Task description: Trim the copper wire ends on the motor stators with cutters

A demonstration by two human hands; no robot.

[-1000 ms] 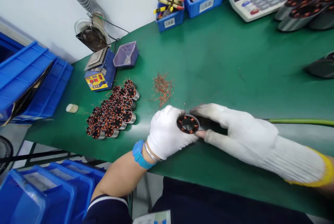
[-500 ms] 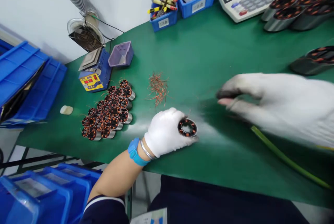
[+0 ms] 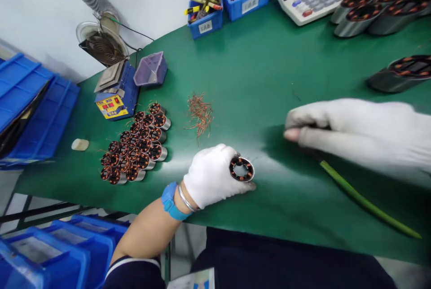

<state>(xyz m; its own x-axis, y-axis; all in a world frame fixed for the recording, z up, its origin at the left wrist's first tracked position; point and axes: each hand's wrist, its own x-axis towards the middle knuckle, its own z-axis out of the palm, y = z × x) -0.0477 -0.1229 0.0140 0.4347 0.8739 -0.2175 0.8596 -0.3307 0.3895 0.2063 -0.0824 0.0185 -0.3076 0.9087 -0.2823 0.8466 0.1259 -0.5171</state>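
Note:
My left hand [image 3: 212, 174], in a white glove, is closed around a motor stator [image 3: 247, 177], whose round open end with copper windings faces up. To the right, my gloved right hand [image 3: 323, 129] hovers low over the table, thumb and fingers pressed together; what lies between them is hidden. A long curved green handle [image 3: 367, 203] lies on the table below that hand, its dark end passing beneath the fingers. Several stators [image 3: 134, 145] with loose wire ends stand grouped at the left. A small pile of copper wire clippings [image 3: 200, 114] lies beyond my left hand.
Along the back are a blue and yellow heater-like unit [image 3: 116, 100], a purple tray [image 3: 151, 68], blue bins [image 3: 207, 24] of markers and small items, and a calculator [image 3: 303, 4]. Larger stators [image 3: 358, 19] stand at the right, one [image 3: 400, 76] apart. Blue crates [image 3: 43, 123] border the left.
My right hand has shifted slightly right, and its thumb and fingers have come together from a wider gap. My left hand still holds the stator, now tilted slightly. The view has shifted a little.

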